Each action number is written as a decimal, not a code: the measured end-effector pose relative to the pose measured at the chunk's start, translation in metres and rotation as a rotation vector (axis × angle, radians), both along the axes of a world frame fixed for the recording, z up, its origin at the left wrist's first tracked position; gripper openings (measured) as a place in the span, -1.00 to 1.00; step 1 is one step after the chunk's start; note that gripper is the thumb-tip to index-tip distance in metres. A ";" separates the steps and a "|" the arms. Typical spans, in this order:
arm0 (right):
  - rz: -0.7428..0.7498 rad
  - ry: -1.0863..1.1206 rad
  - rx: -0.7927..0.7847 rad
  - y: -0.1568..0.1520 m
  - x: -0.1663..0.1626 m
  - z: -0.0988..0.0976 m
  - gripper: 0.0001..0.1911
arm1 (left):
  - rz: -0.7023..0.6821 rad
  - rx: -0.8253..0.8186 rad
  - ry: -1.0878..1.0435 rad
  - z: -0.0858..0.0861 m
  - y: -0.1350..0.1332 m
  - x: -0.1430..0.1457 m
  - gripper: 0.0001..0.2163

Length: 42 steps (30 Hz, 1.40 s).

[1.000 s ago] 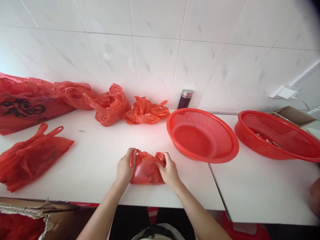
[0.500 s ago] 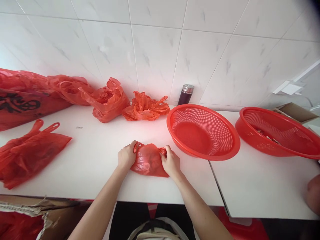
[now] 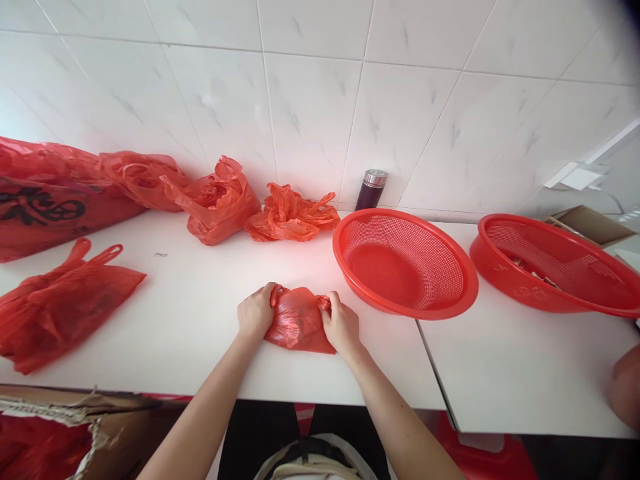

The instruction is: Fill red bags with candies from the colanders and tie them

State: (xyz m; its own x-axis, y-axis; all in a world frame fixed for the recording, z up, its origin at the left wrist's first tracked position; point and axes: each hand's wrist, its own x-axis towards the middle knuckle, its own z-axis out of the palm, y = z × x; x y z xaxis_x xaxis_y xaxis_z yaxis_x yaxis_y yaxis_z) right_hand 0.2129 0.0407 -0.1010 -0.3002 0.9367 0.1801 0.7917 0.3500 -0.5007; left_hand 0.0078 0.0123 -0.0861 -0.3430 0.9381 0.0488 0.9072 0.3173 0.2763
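A small red plastic bag (image 3: 299, 323) rests on the white table in front of me, its contents bulging but too obscured to make out. My left hand (image 3: 257, 311) is closed on the bag's upper left corner. On the opposite side, my right hand (image 3: 341, 323) pinches the upper right corner. To the right of the bag stands a red perforated basket (image 3: 400, 307) with nothing visible in it. Crumpled red plastic bags (image 3: 295, 217) lie behind, near the wall.
A second red basket (image 3: 530, 293) with some small pieces inside is at the right. A dark flask (image 3: 371, 190) stands by the wall. Another red bag (image 3: 70, 300) lies at left, above a cardboard box (image 3: 113, 433). Part of a person's arm (image 3: 627, 387) shows at the right edge.
Little differs. Both hands keep their hold on the bag's corners, and the bag looks slightly narrower, with the left hand shifted a touch to the right.
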 end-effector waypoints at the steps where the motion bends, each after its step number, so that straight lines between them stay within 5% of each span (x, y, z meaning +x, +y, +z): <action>1: 0.000 -0.007 0.004 0.000 0.000 -0.001 -0.90 | -0.001 0.005 -0.001 -0.001 0.000 0.000 -0.76; 11: -0.042 -0.048 0.026 0.002 0.001 0.000 -0.80 | 0.065 0.047 -0.068 -0.004 0.002 -0.001 -0.77; 18: 0.055 0.286 -0.121 -0.027 0.024 0.017 -0.47 | 0.148 0.141 -0.364 0.006 -0.003 -0.017 -0.68; 24: 0.154 0.498 -0.063 -0.051 0.035 0.055 -0.52 | 0.148 0.239 -0.661 0.033 -0.029 -0.031 -0.53; 28: 0.233 0.519 -0.143 -0.050 0.036 0.078 -0.59 | 0.213 0.461 -0.592 0.068 -0.047 -0.033 -0.57; 31: 0.312 0.490 -0.126 -0.048 0.031 0.088 -0.65 | -0.120 0.504 -0.332 0.090 -0.050 -0.014 -0.58; 33: 0.329 0.500 -0.075 -0.047 0.028 0.092 -0.67 | -0.497 0.195 -0.207 0.098 -0.046 0.003 -0.72; 35: 0.308 0.524 -0.040 -0.046 0.030 0.094 -0.68 | -0.674 -0.079 -0.170 0.103 -0.037 0.015 -0.87; 42: 0.129 0.589 -0.095 -0.042 0.063 0.085 -0.77 | -0.572 -0.029 -0.038 0.137 -0.014 -0.007 -0.92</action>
State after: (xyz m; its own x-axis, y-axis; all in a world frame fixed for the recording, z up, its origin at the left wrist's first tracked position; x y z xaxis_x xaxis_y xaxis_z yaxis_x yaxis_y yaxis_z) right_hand 0.2757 -0.0010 -0.0156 -0.2871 0.9196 0.2680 0.3264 0.3570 -0.8752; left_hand 0.0010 -0.0017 0.0508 0.2182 0.9757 0.0182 0.9264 -0.2129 0.3105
